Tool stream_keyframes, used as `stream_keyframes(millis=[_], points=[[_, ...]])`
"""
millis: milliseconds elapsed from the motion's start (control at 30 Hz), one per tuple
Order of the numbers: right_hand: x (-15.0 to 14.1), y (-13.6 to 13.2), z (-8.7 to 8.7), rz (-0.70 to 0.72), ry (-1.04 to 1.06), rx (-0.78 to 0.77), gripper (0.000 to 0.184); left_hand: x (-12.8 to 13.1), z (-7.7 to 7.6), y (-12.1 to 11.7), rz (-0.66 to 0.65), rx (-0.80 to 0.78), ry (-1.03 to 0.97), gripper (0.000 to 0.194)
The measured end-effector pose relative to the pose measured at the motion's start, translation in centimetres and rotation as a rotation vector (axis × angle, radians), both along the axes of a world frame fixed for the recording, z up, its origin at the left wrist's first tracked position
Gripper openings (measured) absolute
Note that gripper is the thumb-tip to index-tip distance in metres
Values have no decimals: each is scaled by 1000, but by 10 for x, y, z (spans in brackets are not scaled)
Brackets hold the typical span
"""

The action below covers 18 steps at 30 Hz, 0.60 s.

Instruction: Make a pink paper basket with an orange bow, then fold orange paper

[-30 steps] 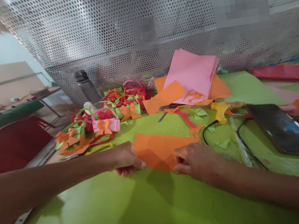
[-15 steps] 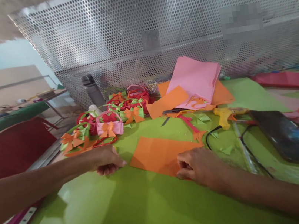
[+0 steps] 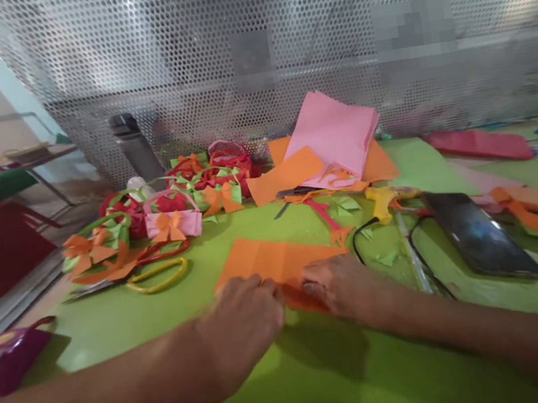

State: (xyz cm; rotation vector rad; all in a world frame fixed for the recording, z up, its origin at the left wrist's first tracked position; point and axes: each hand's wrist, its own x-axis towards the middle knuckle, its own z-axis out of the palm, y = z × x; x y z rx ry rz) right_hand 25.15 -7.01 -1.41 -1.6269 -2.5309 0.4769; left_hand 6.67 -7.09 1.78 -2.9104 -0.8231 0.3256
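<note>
A creased sheet of orange paper (image 3: 267, 253) lies on the green table top (image 3: 294, 373) in front of me. My left hand (image 3: 253, 315) is closed at the sheet's near edge, its fingertips turned down and partly hidden. Close to it on the right, my right hand (image 3: 337, 287) grips the same near edge with fingers curled. The paper between the two hands looks slightly raised. Left of the sheet lie scissors with red and yellow handles (image 3: 159, 278), beside small paper bags with orange bows (image 3: 174, 224).
A phone-like black device (image 3: 476, 234) and a yellow glue gun (image 3: 383, 203) with a black cord lie to the right. Behind are stacked pink sheets (image 3: 332, 131), a grey bottle (image 3: 134, 147) and a perforated metal panel (image 3: 204, 36). A purple pouch-like item (image 3: 12, 358) sits at left.
My left hand has moved right, from beside the orange paper onto its near edge. My right hand stays at that edge. The view has shifted right, and the scissors now show.
</note>
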Motion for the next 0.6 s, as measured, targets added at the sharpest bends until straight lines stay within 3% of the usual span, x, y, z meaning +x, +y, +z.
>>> stream_keyframes(millis=[133,433,600], points=[[3,0,-1,12,61,12,23,-4,-6,-1,-17,85,186,29],[5,2,-3,0,101,44,25,-13,-33,17,-167,279,-55,20],[3,-13,7,82,-116,94,12,-17,-38,21,-168,250,-197,23]])
